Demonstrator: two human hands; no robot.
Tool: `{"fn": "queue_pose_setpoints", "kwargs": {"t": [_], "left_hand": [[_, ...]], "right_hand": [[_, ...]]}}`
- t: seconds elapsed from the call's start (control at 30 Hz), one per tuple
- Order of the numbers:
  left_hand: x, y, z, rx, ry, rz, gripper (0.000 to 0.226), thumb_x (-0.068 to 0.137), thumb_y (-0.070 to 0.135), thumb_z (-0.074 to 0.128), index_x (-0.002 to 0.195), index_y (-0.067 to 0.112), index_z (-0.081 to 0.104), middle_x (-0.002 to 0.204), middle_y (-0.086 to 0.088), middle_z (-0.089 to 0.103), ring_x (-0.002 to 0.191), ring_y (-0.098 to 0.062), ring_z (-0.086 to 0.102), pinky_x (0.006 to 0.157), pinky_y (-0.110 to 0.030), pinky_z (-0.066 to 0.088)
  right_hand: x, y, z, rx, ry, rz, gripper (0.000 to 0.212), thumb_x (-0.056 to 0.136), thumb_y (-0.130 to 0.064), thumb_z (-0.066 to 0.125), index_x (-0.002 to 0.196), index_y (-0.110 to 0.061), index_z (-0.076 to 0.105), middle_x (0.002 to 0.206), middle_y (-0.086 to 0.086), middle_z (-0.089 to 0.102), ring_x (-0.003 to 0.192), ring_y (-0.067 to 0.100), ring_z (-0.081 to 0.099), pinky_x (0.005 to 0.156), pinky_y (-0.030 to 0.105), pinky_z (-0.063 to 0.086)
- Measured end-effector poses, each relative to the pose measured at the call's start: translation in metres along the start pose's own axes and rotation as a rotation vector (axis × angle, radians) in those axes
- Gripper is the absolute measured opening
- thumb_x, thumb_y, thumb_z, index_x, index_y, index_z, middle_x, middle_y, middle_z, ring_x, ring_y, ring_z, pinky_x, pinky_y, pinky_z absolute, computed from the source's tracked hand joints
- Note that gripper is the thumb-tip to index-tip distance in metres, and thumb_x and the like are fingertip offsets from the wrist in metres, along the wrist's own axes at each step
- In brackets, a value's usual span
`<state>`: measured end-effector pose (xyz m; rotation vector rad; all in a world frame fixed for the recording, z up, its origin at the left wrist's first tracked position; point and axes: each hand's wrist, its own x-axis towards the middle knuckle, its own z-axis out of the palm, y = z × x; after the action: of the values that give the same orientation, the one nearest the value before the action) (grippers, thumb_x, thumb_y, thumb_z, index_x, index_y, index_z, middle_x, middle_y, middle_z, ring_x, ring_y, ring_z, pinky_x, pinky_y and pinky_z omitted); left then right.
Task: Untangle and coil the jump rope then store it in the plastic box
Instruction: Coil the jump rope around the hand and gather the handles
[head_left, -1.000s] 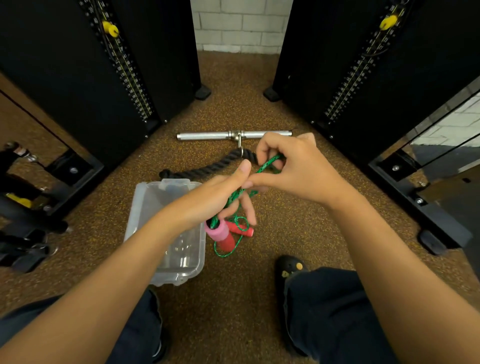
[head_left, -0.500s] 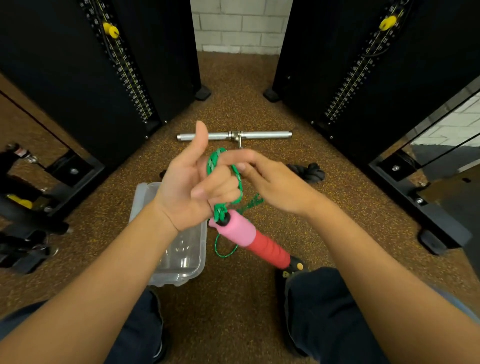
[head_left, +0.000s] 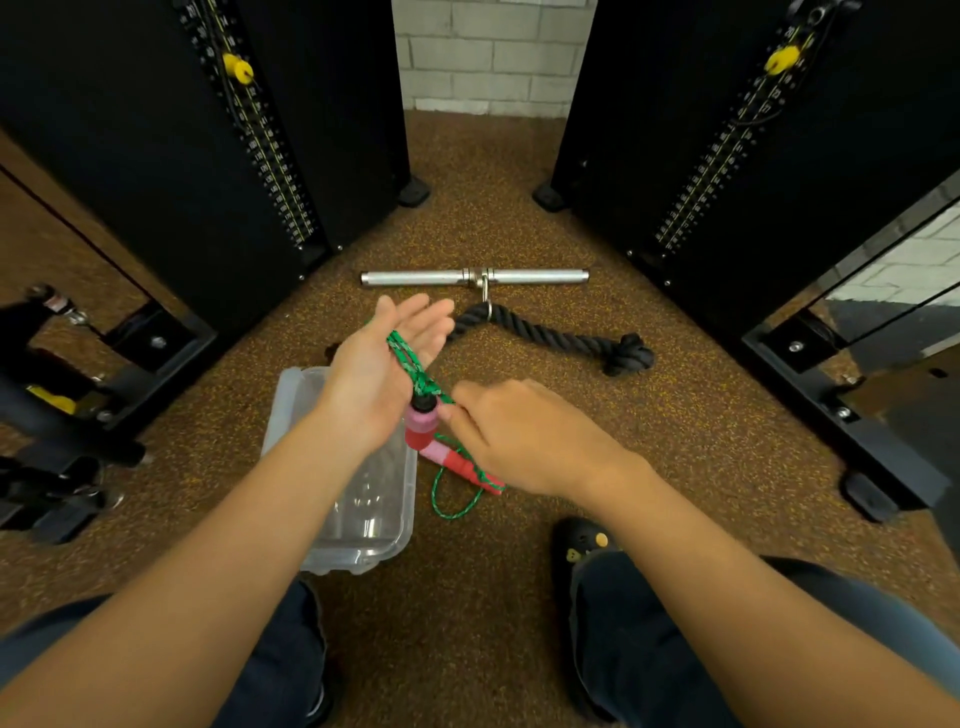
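I see my left hand (head_left: 387, 364) spread flat, green jump rope (head_left: 415, 366) across its palm; my right hand (head_left: 511, 434) pinches the pink handle (head_left: 422, 423) over the plastic box (head_left: 363, 558).

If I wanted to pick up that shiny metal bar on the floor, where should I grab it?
Probably grab the metal bar on one of its smooth round ends, left or right of the middle swivel. Come from above with your fingers wrapped across it, since it lies flat on the floor. The middle is awkward: a hook there links it to the black rope.
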<state>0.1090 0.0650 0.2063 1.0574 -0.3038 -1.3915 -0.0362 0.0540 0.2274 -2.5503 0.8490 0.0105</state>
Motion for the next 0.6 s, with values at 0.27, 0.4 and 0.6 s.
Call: {"fn": "queue_pose_setpoints", "kwargs": {"t": [0.27,0.4,0.6], "left_hand": [[-0.007,-0.019,0.009,1.065,-0.062,0.274,0.036,0.099,0.028,0.03,0.089,0.014,0.061,0.08,0.003,0.059,0.072,0.003,0.053,0.063,-0.003,0.038],[-0.012,-0.015,0.015,1.059,-0.123,0.189,0.045,0.098,0.032,0.032,0.059,0.015,0.048,0.054,0.002,0.048,0.045,0.002,0.05,0.054,-0.009,0.036],[-0.016,0.001,0.018,1.235,-0.341,0.023,0.063,0.088,0.055,0.032,0.047,0.011,0.05,0.046,0.001,0.048,0.049,-0.012,0.048,0.066,-0.029,0.043]], "right_hand": [[0.005,0.018,-0.01,0.027,0.115,-0.004,0.019,0.091,-0.021,0.047,0.107,-0.02,0.056,0.073,-0.018,0.039,0.082,0.004,0.041,0.101,0.034,0.025],[0.007,0.032,-0.017,0.117,0.201,0.034,0.009,0.083,-0.016,0.054,0.087,-0.025,0.051,0.065,-0.017,0.041,0.075,0.007,0.045,0.096,0.036,0.034],[0.007,0.041,-0.027,0.347,0.24,0.073,0.011,0.08,-0.008,0.058,0.088,-0.015,0.055,0.072,-0.004,0.058,0.068,0.013,0.054,0.067,0.022,0.041]]}}
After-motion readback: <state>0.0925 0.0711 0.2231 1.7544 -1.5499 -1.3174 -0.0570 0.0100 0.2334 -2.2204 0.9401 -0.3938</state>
